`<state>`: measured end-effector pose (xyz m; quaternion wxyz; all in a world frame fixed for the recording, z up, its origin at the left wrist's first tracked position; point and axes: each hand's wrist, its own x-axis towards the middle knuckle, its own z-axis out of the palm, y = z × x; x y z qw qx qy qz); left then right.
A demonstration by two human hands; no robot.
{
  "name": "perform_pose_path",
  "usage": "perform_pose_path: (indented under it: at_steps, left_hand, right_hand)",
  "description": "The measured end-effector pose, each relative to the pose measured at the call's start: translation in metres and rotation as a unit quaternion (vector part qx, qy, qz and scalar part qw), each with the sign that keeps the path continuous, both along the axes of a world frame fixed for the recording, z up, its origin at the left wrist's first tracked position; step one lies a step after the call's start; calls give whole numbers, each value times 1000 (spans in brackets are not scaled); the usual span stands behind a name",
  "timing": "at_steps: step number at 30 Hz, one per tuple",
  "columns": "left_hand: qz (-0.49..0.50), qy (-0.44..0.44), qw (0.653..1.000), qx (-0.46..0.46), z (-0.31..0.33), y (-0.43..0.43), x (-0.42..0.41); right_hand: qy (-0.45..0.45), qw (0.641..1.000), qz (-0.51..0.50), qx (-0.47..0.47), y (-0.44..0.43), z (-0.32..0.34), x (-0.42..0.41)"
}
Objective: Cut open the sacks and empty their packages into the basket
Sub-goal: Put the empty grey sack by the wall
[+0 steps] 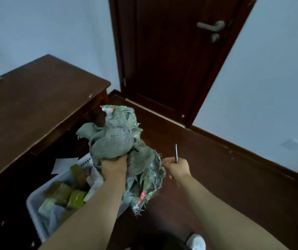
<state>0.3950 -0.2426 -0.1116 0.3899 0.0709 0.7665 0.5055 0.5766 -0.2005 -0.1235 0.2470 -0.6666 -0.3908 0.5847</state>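
Head view shows me the left hand (114,166) high over the basket (34,197), with its fingers closed tight from below around a bunch of the sack (115,139). The sack is crumpled and looks limp. One part stands up above the fist, and the other part hangs down on the right of the forearm, with a torn edge at the bottom. Packages (76,195) lie already in the basket, which stands on the floor beside the counter (36,98).

The right hand (178,167) is closed around a thin blade (176,153), which points up and away from the sack. Its fingertips are just beside the hanging cloth; I cannot tell if they touch it.

I judge the step to be the emptying of this sack, and it seems nearly finished, because I see no bulge in the cloth. To do it well, I would bring the open end directly above the basket, not above the floor at the right. I would shake it there with the left hand, so that a last package falls inside the rim. The blade should point away from the left forearm, which is near. Both arms are stretched forward, the left wrist bent upward, the right wrist almost straight.
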Motion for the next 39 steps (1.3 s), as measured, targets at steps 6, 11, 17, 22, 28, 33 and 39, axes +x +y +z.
perform_pose_path:
  at_steps: [6, 11, 17, 22, 28, 33, 39]
  left_hand:
    - [-166, 135, 977, 1, 27, 45, 151]
    - [-263, 163, 951, -4, 45, 70, 315]
    - [-366, 171, 915, 5, 53, 83, 504]
    - [-466, 201, 862, 13, 53, 90, 638]
    - [-573, 215, 789, 50, 37, 101, 794]
    - [-627, 184, 756, 54, 17, 115, 936]
    - [-672, 151, 723, 48, 10, 135, 1104]
  right_hand:
    - [3, 988, -128, 83, 7, 30, 155]
    - [-17, 971, -185, 153, 1, 48, 309]
    - [1, 939, -274, 206, -11, 65, 469]
    - [17, 916, -345, 203, -27, 58, 586]
    - [17, 879, -439, 185, -43, 40, 723]
    - [-2, 844, -513, 156, -45, 24, 852]
    - [18, 798, -595, 93, -59, 18, 998]
